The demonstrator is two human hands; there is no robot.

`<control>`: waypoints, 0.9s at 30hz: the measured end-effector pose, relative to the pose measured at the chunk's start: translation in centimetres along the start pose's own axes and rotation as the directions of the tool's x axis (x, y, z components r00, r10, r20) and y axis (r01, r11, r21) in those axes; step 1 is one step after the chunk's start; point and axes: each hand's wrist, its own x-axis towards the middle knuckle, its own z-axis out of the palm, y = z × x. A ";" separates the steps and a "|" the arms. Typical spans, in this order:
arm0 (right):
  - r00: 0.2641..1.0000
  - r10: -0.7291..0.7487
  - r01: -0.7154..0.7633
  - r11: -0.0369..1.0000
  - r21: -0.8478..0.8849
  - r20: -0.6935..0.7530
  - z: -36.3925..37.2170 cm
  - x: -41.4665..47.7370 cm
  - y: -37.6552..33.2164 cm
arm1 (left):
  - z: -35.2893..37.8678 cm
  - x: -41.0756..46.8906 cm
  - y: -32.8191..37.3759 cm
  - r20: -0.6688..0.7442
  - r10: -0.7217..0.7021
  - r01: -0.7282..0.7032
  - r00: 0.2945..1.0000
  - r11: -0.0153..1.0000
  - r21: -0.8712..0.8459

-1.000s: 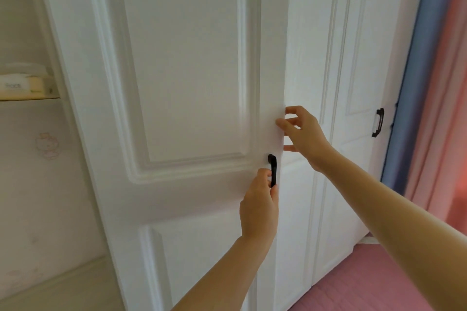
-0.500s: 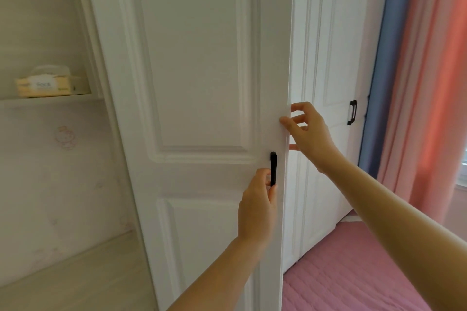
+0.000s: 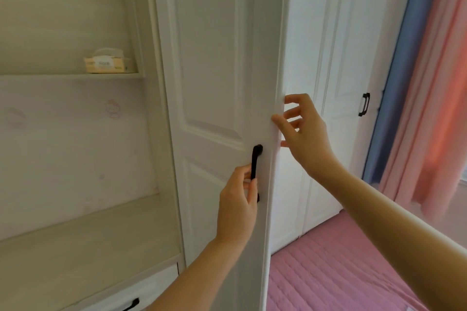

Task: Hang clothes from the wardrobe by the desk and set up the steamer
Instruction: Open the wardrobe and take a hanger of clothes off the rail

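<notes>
Swinging wider than before, the door now shows more of the shelf and desk at 9 o'clock. At 6 o'clock, the left hand has its fingers curled tight round the black handle. At 3 o'clock, the right hand touches the door's edge, fingers spread apart. A tissue box sits on the shelf at 10 o'clock.

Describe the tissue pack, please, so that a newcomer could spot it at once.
Left of the open white door is a pale alcove with one shelf. The tissue pack sits at that shelf's right end, nearest the door. It is the only loose item there, yellowish with a white label.
</notes>
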 end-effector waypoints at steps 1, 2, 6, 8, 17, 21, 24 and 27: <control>1.000 -0.015 0.015 1.000 0.009 0.017 0.3 -0.5 -0.6 | -0.9 -0.4 0.1 -0.010 -0.014 0.014 1.000 1.000 0.008; 0.999 -0.031 0.031 0.999 0.019 0.039 0.5 -1.0 -1.3 | -1.8 -0.8 0.3 -0.023 -0.022 0.023 0.999 1.000 0.020; 0.983 -0.122 0.116 0.992 0.053 0.133 1.9 -2.6 -3.5 | -4.8 -2.3 1.1 -0.073 -0.022 0.028 0.997 0.996 0.084; 0.970 -0.165 0.155 0.985 0.071 0.177 2.7 -3.1 -4.2 | -5.9 -2.9 1.3 -0.087 -0.028 0.038 0.996 0.994 0.107; 0.888 -0.241 0.204 0.970 0.134 0.391 5.4 -4.2 -6.0 | -9.0 -4.4 1.4 -0.207 -0.104 0.138 0.973 0.978 0.159; 0.851 -0.279 0.256 0.960 0.113 0.445 7.0 -4.3 -6.1 | -10.1 -4.4 1.0 -0.278 -0.123 0.170 0.953 0.973 0.153; 0.838 -0.287 0.274 0.957 0.098 0.465 8.1 -4.4 -6.2 | -10.9 -4.7 0.7 -0.307 -0.112 0.173 0.945 0.969 0.179; 0.829 -0.308 0.304 0.949 0.085 0.467 8.7 -4.5 -6.2 | -11.2 -5.0 0.8 -0.310 -0.108 0.176 0.945 0.964 0.200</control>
